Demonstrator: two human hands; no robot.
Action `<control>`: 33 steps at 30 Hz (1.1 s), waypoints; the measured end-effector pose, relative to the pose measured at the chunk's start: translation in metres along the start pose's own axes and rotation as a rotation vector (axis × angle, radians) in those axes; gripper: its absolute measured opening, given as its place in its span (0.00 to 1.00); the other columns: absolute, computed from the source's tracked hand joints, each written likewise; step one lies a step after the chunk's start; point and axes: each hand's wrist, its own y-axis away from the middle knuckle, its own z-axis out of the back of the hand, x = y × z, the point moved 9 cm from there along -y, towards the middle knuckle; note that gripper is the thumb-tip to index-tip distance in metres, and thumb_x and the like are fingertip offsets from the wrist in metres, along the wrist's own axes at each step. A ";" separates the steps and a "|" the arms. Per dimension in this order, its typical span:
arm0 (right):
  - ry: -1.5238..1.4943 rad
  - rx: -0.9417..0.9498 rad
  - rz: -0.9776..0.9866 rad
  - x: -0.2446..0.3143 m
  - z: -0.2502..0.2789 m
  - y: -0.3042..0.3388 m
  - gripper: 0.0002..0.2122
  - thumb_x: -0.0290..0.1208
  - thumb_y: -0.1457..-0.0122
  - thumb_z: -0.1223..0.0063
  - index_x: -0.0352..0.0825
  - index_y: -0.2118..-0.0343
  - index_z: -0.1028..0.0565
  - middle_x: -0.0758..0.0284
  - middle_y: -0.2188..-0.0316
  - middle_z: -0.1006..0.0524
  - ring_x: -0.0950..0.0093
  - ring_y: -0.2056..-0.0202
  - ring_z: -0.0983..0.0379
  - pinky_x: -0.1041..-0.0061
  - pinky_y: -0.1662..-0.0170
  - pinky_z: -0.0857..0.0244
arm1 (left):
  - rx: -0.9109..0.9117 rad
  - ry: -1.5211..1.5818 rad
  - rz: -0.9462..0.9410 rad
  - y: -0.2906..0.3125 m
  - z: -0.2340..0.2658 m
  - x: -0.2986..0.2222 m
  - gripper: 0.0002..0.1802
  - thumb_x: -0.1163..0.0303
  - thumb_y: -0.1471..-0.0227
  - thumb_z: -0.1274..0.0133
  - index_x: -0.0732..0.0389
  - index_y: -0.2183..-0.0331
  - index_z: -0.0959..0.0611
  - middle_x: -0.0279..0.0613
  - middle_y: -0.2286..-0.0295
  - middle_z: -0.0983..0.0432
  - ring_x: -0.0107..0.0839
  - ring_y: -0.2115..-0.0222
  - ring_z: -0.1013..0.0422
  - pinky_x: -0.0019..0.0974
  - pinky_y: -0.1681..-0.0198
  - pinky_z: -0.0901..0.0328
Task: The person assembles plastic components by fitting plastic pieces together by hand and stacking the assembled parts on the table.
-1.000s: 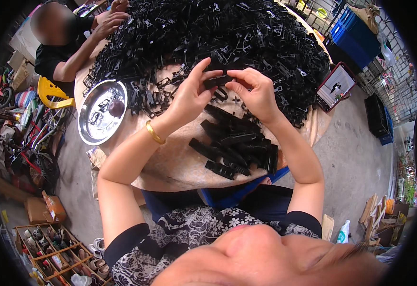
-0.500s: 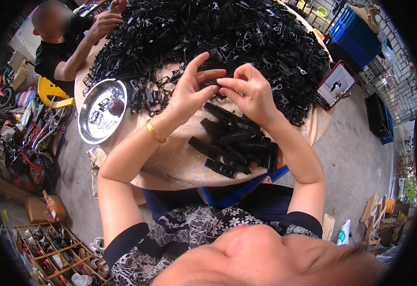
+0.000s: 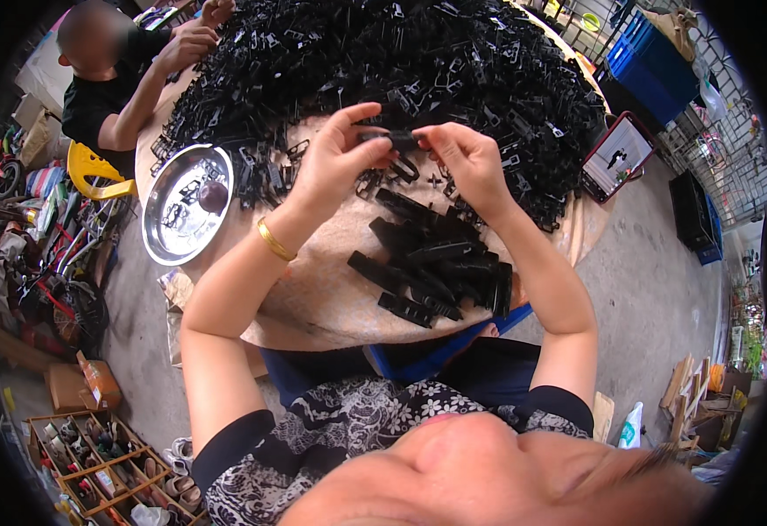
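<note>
Both hands meet over the table in front of the heap, with a small dark black plastic piece (image 3: 403,140) between them. My left hand (image 3: 331,162) pinches the piece's left end between thumb and fingers. At its right end the fingertips of my right hand (image 3: 467,162) are closed, though what they grip there is partly hidden. A black loop-shaped part (image 3: 406,168) shows just below the piece. Nearer to me lies a small pile of black strip-like bundles (image 3: 436,259). Behind my hands spreads a large heap of black plastic clip-like parts (image 3: 383,61).
A round metal tray (image 3: 160,230) with a dark round object sits on the table's left. On the right stands a tablet (image 3: 617,158). A co-worker (image 3: 107,88) handles parts at the far left. A yellow chair (image 3: 94,174) and blue crates (image 3: 651,66) stand beyond the table.
My left hand has shifted slightly left and lower, and its fingers have curled in. A black piece now shows between my hands, with a loop-shaped part below it.
</note>
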 end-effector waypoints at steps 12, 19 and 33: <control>0.518 0.047 0.266 0.029 -0.009 0.001 0.15 0.31 0.57 0.39 0.34 0.65 0.25 0.62 0.69 0.23 0.66 0.65 0.27 0.71 0.61 0.33 | -0.196 0.145 0.076 -0.005 0.025 0.013 0.17 0.75 0.44 0.55 0.70 0.53 0.30 0.45 0.61 0.28 0.34 0.61 0.27 0.32 0.54 0.31; 0.575 0.018 0.622 0.063 -0.013 0.013 0.14 0.20 0.58 0.41 0.33 0.64 0.24 0.62 0.67 0.24 0.65 0.64 0.28 0.71 0.60 0.32 | -0.078 0.031 0.168 0.004 0.002 0.021 0.17 0.74 0.41 0.59 0.70 0.51 0.30 0.47 0.58 0.28 0.33 0.59 0.28 0.32 0.52 0.32; 0.702 0.021 0.752 0.071 -0.024 0.025 0.14 0.19 0.58 0.46 0.32 0.64 0.23 0.63 0.65 0.23 0.65 0.64 0.29 0.69 0.59 0.33 | -0.016 -0.052 0.141 0.005 -0.002 0.021 0.17 0.76 0.44 0.54 0.69 0.52 0.29 0.46 0.59 0.27 0.31 0.61 0.27 0.31 0.55 0.31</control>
